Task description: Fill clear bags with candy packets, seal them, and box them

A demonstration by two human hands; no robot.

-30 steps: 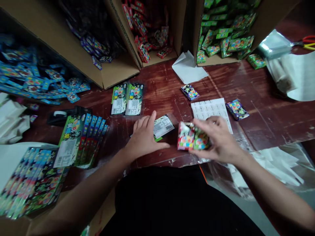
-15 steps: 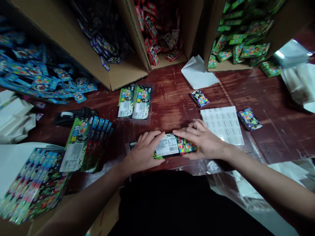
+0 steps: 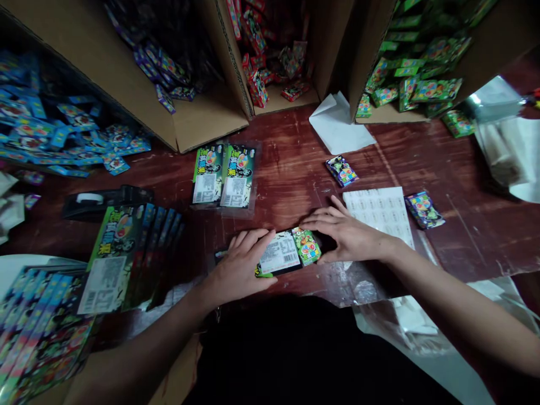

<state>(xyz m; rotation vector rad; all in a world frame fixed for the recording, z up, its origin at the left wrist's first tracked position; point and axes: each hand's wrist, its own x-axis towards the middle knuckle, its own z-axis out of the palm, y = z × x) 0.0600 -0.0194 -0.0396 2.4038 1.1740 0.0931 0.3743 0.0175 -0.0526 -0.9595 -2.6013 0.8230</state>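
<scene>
My left hand [image 3: 240, 264] lies flat, fingers spread, on a clear sleeve holding a card with a white barcode label [image 3: 278, 257]. My right hand [image 3: 343, 233] cups a small green packet [image 3: 307, 245] and presses it against the right end of that card. Both rest on the dark red table [image 3: 295, 163] close to my body. A sealed pack of two cards [image 3: 223, 177] lies a little farther back.
Open cardboard boxes at the back hold blue [image 3: 63, 129], purple [image 3: 160, 73], red [image 3: 261, 73] and green packets [image 3: 413, 79]. A sticker sheet [image 3: 379, 214] and two loose packets [image 3: 341, 170] [image 3: 423, 209] lie right. Stacked packs [image 3: 126, 247] and a tape dispenser [image 3: 93, 201] sit left. Plastic sleeves [image 3: 405, 320] hang off the near edge.
My right hand brought the small packets down from the air to the card's right end and now pushes them in. My left hand stayed pressed on the sleeve.
</scene>
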